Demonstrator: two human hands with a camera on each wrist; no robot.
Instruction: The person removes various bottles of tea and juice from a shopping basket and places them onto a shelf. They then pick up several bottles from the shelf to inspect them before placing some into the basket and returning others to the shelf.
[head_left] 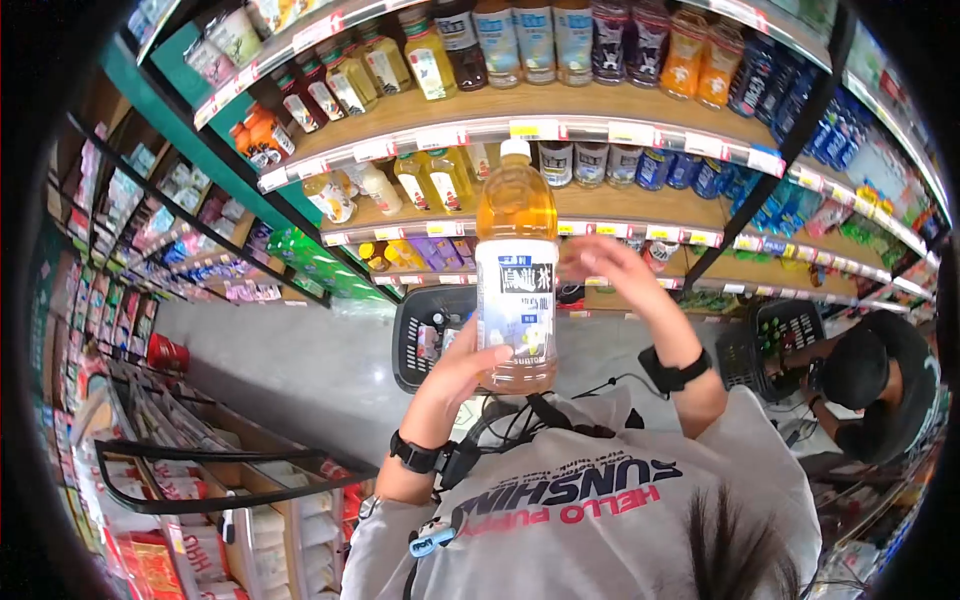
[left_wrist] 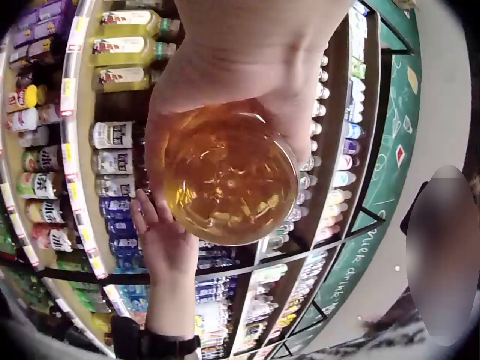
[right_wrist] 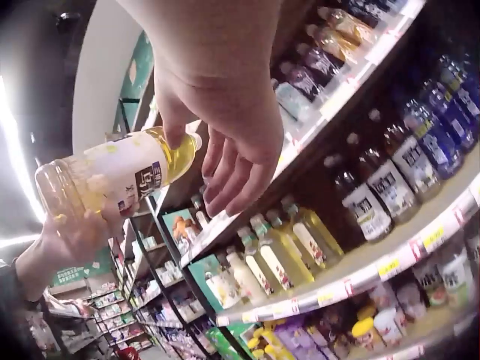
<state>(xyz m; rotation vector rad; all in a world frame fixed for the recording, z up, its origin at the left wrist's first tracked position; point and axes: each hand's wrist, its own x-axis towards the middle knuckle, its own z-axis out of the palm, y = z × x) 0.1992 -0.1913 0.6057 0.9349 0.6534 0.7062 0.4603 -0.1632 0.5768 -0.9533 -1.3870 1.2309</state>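
Observation:
A large clear bottle of amber oolong tea (head_left: 518, 290), white-capped and white-labelled, stands upright in front of the shelves in the head view. My left hand (head_left: 462, 365) grips it low, with the thumb across the front of the label near the base. From below, the left wrist view shows the round bottle bottom and the left hand (left_wrist: 232, 79) wrapped around its side. My right hand (head_left: 622, 272) is beside the bottle with nothing in it. In the right wrist view the right hand's loosely bent fingers (right_wrist: 229, 169) hang near the capped end of the bottle (right_wrist: 112, 174).
Shelves (head_left: 640, 130) packed with bottled drinks curve across the front. Below the bottle, a dark shopping basket (head_left: 405, 345) holds some items on the grey floor. Another person (head_left: 880, 385) crouches at the right by a second basket (head_left: 738, 362). Packaged goods (head_left: 200, 500) fill the left.

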